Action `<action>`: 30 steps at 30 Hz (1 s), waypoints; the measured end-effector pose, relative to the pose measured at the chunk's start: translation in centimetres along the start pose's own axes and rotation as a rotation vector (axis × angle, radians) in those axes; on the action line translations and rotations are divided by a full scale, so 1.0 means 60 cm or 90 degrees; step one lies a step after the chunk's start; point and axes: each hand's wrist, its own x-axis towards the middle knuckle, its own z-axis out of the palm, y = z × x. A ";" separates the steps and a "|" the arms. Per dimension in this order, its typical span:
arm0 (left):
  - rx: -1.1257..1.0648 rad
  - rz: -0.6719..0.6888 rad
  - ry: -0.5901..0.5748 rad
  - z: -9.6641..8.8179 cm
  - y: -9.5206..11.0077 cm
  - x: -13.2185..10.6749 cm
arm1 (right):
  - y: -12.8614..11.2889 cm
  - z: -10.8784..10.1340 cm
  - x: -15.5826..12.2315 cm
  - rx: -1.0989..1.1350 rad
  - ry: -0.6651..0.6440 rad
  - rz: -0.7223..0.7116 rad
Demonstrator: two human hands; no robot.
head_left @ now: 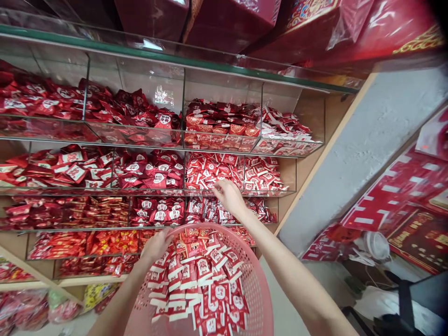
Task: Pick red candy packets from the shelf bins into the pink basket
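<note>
A pink plastic basket (262, 284) with perforated sides is in front of me, tilted toward the shelves. Inside it lie many small red-and-white packets (203, 268). My left hand (156, 245) is closed around the basket's far-left rim, its fingertips partly hidden. My right hand (229, 198) reaches over the basket to the front edge of a shelf compartment. Its fingers are bent together beside the red-and-white packets (206, 170) in there; whatever they pinch is too small to make out.
Tiered shelves with clear dividers (184, 93) hold red packets in many compartments. A glass shelf edge (210, 65) runs above, with large red boxes (227, 23) on it. At right are a grey wall (336, 163), red packages (392, 191) and a white cup-shaped item (376, 245).
</note>
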 end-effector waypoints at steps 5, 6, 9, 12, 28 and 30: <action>0.019 0.000 0.003 0.002 -0.001 -0.001 | -0.021 0.039 0.051 -0.040 -0.034 0.029; 0.021 0.000 0.005 0.003 -0.002 -0.001 | -0.021 0.043 0.056 -0.031 -0.047 0.044; 0.020 -0.002 0.012 0.004 -0.003 -0.001 | -0.013 0.048 0.061 -0.001 -0.053 0.073; 0.017 0.003 0.008 0.003 -0.003 -0.001 | -0.002 0.047 0.057 0.017 -0.019 0.090; 0.038 -0.005 -0.004 -0.004 0.007 -0.001 | 0.049 -0.013 -0.132 0.349 -0.005 0.158; 0.051 -0.011 -0.007 -0.003 0.007 0.000 | 0.057 0.008 -0.199 0.343 -0.113 0.174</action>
